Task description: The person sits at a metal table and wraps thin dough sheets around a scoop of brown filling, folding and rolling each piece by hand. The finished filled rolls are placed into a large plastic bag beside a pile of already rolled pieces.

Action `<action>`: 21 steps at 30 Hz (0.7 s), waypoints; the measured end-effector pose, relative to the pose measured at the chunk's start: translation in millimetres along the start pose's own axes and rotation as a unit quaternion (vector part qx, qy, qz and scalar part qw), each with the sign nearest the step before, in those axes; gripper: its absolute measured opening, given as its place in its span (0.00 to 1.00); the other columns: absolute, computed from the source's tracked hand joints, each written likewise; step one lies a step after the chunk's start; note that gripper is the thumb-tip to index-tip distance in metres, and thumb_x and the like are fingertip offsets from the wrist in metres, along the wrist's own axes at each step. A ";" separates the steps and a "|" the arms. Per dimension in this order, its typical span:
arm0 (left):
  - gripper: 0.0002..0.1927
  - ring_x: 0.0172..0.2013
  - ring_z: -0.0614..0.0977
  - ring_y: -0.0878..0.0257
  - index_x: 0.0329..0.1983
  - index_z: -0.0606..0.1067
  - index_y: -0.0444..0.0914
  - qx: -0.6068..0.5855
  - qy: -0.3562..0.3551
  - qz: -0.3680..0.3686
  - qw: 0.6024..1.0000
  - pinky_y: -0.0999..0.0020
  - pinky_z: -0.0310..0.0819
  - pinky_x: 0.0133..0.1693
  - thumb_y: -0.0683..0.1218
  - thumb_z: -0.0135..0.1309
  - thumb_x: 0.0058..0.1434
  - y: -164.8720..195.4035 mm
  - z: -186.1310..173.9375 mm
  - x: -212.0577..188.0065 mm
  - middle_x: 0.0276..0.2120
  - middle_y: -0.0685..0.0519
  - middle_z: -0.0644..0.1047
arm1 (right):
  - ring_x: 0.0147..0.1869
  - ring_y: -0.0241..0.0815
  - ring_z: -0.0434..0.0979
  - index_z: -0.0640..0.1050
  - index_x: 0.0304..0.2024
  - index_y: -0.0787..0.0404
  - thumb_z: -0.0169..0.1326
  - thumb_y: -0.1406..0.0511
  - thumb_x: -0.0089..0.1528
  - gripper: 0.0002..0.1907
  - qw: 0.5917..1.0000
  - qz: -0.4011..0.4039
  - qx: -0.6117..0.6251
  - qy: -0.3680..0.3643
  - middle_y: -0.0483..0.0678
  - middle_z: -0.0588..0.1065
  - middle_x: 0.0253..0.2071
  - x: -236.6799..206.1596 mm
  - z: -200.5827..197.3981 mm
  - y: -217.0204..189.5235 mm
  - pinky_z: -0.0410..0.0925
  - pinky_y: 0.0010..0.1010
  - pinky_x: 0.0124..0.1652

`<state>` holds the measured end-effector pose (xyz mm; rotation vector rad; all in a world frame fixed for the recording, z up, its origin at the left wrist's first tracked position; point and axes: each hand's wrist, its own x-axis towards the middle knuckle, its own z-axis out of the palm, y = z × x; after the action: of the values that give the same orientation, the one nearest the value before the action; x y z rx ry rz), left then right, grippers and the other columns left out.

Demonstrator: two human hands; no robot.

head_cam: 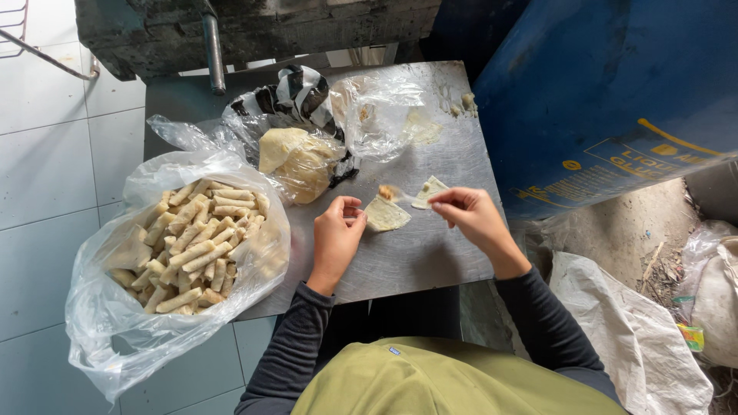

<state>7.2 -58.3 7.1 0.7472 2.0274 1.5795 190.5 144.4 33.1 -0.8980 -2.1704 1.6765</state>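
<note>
Your left hand [336,234] pins the wrapper [384,214] on the bench [430,253]; your right hand [469,215] pinches its two-o'clock flap: fold snugly over the filling [386,192].

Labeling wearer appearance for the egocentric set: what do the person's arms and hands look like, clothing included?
Both arms wear long, close-fitting dark grey sleeves, slightly ribbed, ending at the wrists. The left hand and right hand are bare: no gloves, rings, watch or bands visible. An olive-green garment with a small pale tag covers the torso.
</note>
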 end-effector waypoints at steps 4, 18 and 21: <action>0.12 0.32 0.87 0.66 0.46 0.77 0.32 -0.001 0.000 0.009 1.000 0.72 0.80 0.34 0.40 0.60 0.60 -0.6 -0.4 1.6 0.34 0.49 0.84 | 0.35 0.27 0.76 0.84 0.41 0.65 0.60 0.70 0.63 0.06 0.998 -0.058 -0.021 -0.017 0.43 0.80 0.34 -13.5 13.1 8.7 0.70 0.20 0.35; 0.11 0.33 0.88 0.63 0.46 0.77 0.32 0.031 -0.011 0.012 0.999 0.71 0.82 0.35 0.40 0.60 0.60 5.4 -3.4 0.9 0.36 0.49 0.84 | 0.44 0.40 0.78 0.82 0.52 0.60 0.61 0.73 0.58 0.18 0.738 -0.473 -0.476 0.062 0.46 0.73 0.41 -37.8 23.5 -1.1 0.75 0.30 0.41; 0.11 0.34 0.88 0.63 0.45 0.77 0.33 0.038 -0.011 0.012 0.999 0.71 0.82 0.35 0.40 0.59 0.60 5.6 -4.5 0.3 0.37 0.49 0.84 | 0.46 0.41 0.79 0.81 0.52 0.61 0.61 0.71 0.58 0.18 0.714 -0.489 -0.496 0.068 0.46 0.73 0.41 -48.4 19.7 0.0 0.76 0.31 0.42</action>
<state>4.7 -60.2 13.5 0.8156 2.0806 1.5081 217.4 99.6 35.1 0.1138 -2.5890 -0.1124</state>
